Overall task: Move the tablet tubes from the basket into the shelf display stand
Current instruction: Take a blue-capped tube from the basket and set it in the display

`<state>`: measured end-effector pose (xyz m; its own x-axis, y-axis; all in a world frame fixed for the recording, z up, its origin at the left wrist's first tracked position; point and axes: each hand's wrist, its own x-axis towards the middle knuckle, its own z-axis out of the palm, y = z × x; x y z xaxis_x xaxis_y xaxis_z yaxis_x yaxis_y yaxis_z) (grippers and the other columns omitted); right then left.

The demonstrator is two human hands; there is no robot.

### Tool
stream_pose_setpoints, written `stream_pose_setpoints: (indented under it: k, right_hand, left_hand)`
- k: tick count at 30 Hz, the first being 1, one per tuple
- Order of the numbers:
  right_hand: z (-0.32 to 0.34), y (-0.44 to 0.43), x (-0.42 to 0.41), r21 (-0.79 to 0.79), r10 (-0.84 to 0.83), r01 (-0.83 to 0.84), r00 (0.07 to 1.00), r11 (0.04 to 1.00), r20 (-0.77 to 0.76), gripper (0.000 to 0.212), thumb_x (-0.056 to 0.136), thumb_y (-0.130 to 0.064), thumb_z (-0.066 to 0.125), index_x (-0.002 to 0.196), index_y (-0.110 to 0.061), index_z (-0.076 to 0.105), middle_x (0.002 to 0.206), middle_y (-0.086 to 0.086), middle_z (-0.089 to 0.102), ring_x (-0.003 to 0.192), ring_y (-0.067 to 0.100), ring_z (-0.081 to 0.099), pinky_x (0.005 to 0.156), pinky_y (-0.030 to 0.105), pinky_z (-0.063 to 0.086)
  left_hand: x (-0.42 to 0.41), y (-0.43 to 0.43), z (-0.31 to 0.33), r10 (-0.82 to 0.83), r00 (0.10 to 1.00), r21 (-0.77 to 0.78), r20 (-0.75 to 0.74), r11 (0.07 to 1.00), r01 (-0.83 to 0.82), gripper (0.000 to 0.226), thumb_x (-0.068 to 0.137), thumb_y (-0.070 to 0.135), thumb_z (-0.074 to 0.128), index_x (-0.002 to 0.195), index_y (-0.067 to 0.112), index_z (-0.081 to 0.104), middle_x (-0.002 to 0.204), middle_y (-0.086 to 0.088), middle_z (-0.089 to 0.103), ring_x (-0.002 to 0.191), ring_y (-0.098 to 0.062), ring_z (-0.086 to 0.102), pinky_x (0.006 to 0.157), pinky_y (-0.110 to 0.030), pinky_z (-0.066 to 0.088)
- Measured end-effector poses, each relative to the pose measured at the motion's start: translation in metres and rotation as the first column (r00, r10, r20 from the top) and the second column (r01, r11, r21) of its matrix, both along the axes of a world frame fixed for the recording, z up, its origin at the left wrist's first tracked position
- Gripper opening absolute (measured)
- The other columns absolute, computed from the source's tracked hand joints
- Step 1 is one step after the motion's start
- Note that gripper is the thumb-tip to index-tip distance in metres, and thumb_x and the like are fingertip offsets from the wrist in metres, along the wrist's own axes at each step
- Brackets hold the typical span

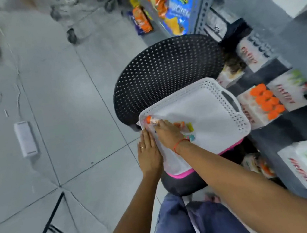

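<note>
Your left hand (148, 154) lies flat, fingers together, against the white basket (226, 123) rim; your right hand (167, 132) is inside, fingers curled over an orange-capped tablet tube (150, 120) in its corner, on the black chair (166, 71). FitFizz display stands (284, 96) sit just beyond.

the basket (226, 123) is set on the seat of a chair (162, 71), in front of its backrest. a tablet tube (150, 120) is lain in the basket's far left corner. to the right, display stands (262, 109) holding tubes are ranged along the shelf (296, 45).
</note>
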<state>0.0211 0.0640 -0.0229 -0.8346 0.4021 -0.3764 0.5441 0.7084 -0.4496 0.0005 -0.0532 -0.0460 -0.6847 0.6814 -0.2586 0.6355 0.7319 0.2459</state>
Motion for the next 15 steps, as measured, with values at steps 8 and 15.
stream_pose_setpoints:
  k: [8, 15]
  right_hand:
    - [0.006, 0.012, 0.000, 0.078, 0.076, -0.084, 0.992, 0.993, 0.105, 0.038, 0.091, -0.008, 0.046, 0.129, -0.013, 0.050, 0.126, 0.021, 0.056, 0.115, 0.038, 0.053, 0.095, 0.044, 0.046]
    - [0.035, 0.046, 0.011, 0.069, -0.024, 0.012, 0.984, 0.998, 0.176, 0.039, 0.080, -0.020, 0.069, 0.114, -0.002, 0.058, 0.117, 0.022, 0.057, 0.101, 0.040, 0.061, 0.083, 0.041, 0.051]
  left_hand:
    - [-0.001, 0.000, -0.005, -0.008, 0.998, -0.036, 0.058, 0.999, 0.010, 0.056, 0.095, 0.018, 0.021, 0.146, 0.002, 0.004, 0.156, -0.015, 0.004, 0.144, -0.027, 0.001, 0.117, -0.043, 0.012]
    - [0.002, 0.000, -0.007, -0.002, 1.000, -0.079, 0.016, 0.997, 0.003, 0.065, 0.099, 0.027, 0.034, 0.147, 0.007, -0.006, 0.158, -0.009, -0.007, 0.143, -0.023, -0.010, 0.114, -0.038, -0.001]
